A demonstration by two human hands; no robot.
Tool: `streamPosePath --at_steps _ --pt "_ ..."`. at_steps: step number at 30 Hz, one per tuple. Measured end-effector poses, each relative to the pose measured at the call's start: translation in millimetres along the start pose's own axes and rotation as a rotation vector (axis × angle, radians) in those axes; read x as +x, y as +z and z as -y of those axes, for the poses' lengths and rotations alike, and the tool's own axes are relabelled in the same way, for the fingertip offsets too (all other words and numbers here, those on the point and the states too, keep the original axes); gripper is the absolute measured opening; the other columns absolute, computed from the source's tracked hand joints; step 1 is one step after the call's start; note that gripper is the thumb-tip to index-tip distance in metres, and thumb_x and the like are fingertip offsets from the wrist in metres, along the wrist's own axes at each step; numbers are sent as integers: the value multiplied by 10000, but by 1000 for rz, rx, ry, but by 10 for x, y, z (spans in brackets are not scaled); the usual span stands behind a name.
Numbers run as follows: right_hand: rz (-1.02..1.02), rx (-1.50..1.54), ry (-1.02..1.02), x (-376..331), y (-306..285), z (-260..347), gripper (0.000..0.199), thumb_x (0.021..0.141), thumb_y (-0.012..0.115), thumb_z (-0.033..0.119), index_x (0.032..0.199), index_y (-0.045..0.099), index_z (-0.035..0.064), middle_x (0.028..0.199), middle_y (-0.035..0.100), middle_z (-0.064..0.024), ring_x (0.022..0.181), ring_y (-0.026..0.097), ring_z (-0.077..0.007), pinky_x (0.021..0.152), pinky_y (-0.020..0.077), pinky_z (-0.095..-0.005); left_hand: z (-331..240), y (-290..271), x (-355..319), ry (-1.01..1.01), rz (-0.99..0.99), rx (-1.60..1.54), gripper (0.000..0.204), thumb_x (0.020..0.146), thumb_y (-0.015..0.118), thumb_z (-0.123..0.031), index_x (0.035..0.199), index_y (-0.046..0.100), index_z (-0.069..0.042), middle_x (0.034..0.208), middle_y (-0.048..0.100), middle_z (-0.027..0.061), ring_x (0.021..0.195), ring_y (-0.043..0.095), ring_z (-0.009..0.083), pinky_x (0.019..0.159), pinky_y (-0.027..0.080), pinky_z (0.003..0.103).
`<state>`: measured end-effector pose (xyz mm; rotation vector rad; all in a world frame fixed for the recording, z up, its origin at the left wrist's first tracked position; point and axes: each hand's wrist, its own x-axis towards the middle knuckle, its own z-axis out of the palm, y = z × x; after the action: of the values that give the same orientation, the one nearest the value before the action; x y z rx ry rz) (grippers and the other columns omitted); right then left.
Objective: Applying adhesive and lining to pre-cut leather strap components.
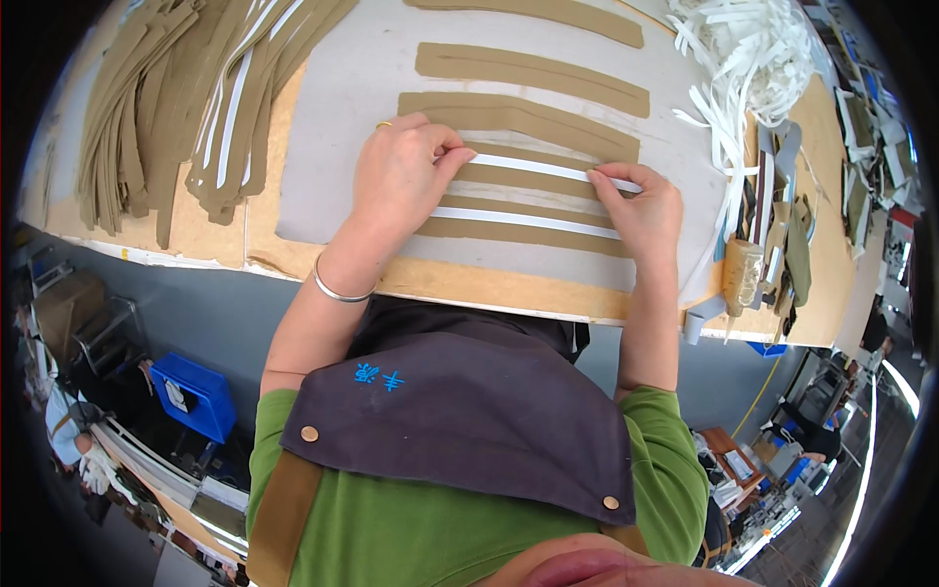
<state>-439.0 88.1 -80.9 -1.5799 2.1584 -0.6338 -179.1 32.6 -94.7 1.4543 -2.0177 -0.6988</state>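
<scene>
Between my hands a narrow white strip (533,166) is stretched along a brown fabric band (533,180) on the grey work sheet. My left hand (406,161) pinches the strip's left end, and my right hand (638,201) pinches its right end. Nearer to me lies another brown band (528,235) with a white strip (528,219) along it. Farther off, brown bands (518,117) with no strip on them lie in a row, each with a line along its length.
At the far left hang heaps of brown fabric bands (147,108), some with white strips. A tangled pile of white strips (748,49) sits at the far right. Near it are tools and scraps (768,245). A blue bin (193,396) stands below the table's left side.
</scene>
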Motion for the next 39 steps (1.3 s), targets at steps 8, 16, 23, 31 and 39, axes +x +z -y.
streamPosePath --at_steps 8,16,23,31,39 --pt "-10 -60 139 -15 -171 -125 147 778 783 241 865 774 123 748 705 -10 614 618 -155 603 480 -290 2 9 -19 -31 8 36 118 764 791 -163 791 734 -64 726 636 57 679 606 202 625 493 323" --pt "-41 -34 164 -37 -159 -209 133 792 763 239 868 779 131 749 709 2 619 624 -148 607 481 -292 8 9 -19 -16 4 37 122 770 786 -162 791 729 -56 707 621 57 667 592 203 620 490 325" --pt "-32 -68 183 -19 -173 -184 144 800 750 255 866 781 130 766 725 -15 624 648 -179 620 494 -308 19 13 -22 13 -8 56 125 771 785 -162 790 728 -53 703 618 62 668 592 208 618 488 328" --pt "-137 -153 -81 -41 -124 -118 167 798 734 152 962 745 127 854 675 -46 779 651 -242 672 511 -349 41 6 -24 7 -8 41 128 772 780 -171 790 730 -54 698 621 69 668 605 223 619 488 338" --pt "-35 -1 -610 -193 426 453 229 797 685 23 1009 713 104 997 609 -51 836 579 -243 743 487 -365 54 34 -10 59 -19 34 122 766 777 -169 775 731 -57 676 616 66 664 602 237 608 485 357"
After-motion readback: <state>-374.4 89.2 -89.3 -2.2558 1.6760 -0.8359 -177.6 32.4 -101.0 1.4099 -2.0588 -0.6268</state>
